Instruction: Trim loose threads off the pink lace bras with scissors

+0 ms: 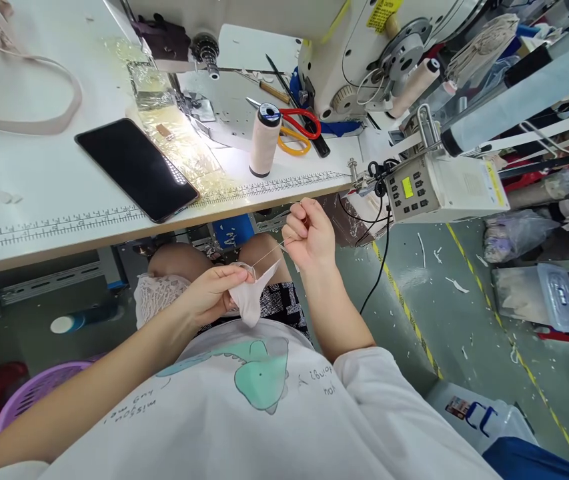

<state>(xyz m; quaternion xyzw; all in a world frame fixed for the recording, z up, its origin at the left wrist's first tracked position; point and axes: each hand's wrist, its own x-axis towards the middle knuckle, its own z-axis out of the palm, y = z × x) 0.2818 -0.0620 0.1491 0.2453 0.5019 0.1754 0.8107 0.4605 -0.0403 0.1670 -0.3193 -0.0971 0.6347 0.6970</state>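
My left hand (pixel 213 291) pinches a small pale pink piece of fabric (pixel 251 301) above my lap. Its pointed end rises to the right and its lower part hangs loose. From the fabric a thin pale thread (pixel 268 254) runs taut, up and to the right, to my right hand (pixel 309 235). The fingers of that hand are curled closed around the thread, just off the table's front edge. Whether a needle is in those fingers is too small to tell.
On the white table (pixel 29 180) lie a black phone (pixel 137 170), a thread cone (pixel 265 141), and red and orange-handled scissors (pixel 300 130). The sewing machine (pixel 324 67) stands behind them. A control box (pixel 414 190) hangs at the table's right end. A purple basket (pixel 39 393) sits at lower left.
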